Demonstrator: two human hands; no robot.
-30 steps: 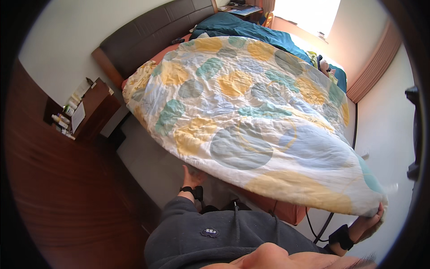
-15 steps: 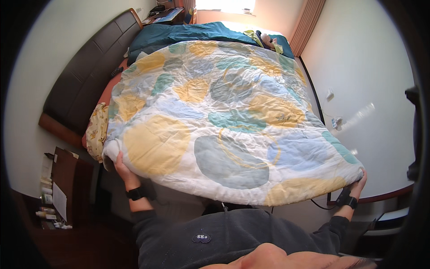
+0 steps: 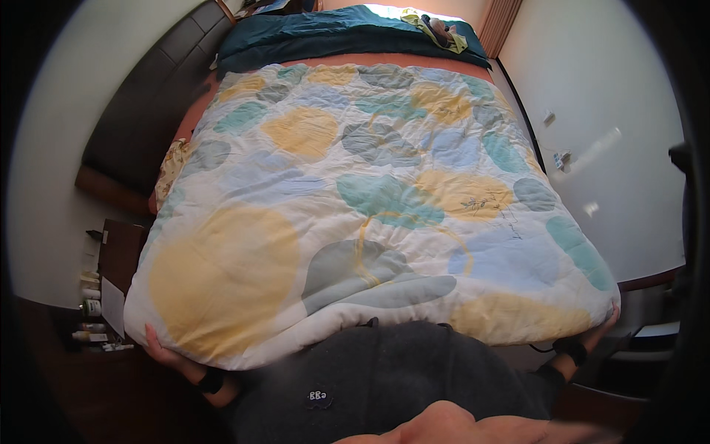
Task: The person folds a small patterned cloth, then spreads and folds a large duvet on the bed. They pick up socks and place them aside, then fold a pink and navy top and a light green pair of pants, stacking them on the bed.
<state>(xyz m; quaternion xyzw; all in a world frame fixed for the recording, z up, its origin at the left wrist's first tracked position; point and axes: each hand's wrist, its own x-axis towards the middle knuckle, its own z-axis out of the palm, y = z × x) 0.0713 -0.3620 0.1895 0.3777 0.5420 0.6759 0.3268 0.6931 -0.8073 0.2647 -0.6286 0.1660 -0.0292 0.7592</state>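
A large quilt point(image 3: 384, 200) with yellow, green, grey and blue blotches on white lies spread over the bed. At its near left corner my left hand point(image 3: 161, 349) grips the edge, with the fingers partly hidden by the cloth. My right hand point(image 3: 606, 325) holds the near right corner out to the side. Between the hands, the near edge sags and folds up against my dark sweatshirt point(image 3: 384, 377).
Teal bedding point(image 3: 296, 44) is bunched at the far end, with a light green cloth bundle point(image 3: 444, 33) on it. An orange-red sheet point(image 3: 347, 62) shows beyond the quilt. A dark headboard point(image 3: 151, 111) stands left, above patterned cloth point(image 3: 171, 166) and a bedside cabinet point(image 3: 122, 248).
The quilt has come toward me and lies flatter, baring a strip of sheet at the far end. Both hands have moved lower and outward, the left one more.
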